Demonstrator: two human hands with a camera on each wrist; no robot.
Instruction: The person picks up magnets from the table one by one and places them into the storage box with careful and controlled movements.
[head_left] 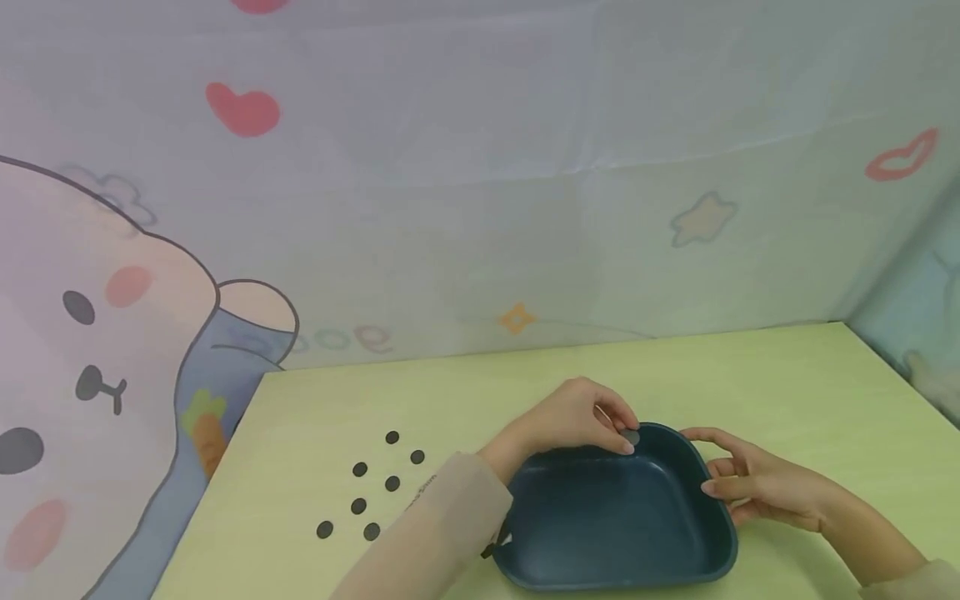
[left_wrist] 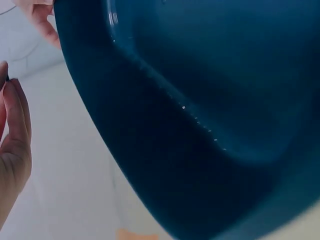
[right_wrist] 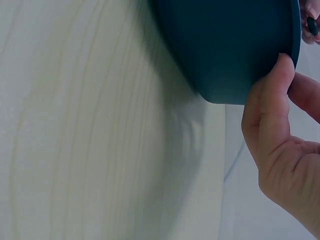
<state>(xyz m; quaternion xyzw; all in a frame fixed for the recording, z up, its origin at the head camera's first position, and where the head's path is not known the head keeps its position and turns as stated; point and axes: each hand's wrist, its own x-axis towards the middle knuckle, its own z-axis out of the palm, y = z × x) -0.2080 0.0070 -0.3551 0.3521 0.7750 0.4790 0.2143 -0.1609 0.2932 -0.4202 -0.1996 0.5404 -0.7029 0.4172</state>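
A dark blue rounded basin [head_left: 607, 521] stands on the table's front right part. Over its back rim reaches my left hand [head_left: 573, 417], pinching a small round disc [head_left: 630, 436] between thumb and fingers. That disc looks grey in the head view and dark in the right wrist view, where the disc [right_wrist: 312, 25] shows at the fingertips. At the basin's right side, my right hand [head_left: 780, 487] grips the rim, thumb on one side and fingers on the other. The left sleeve hides part of the basin's left side.
Several black discs [head_left: 359, 506] lie scattered on the pale yellow-green table [head_left: 300, 433], left of the left forearm. A printed cloth [head_left: 450, 208] with a cartoon figure and hearts hangs behind the table and along its left side.
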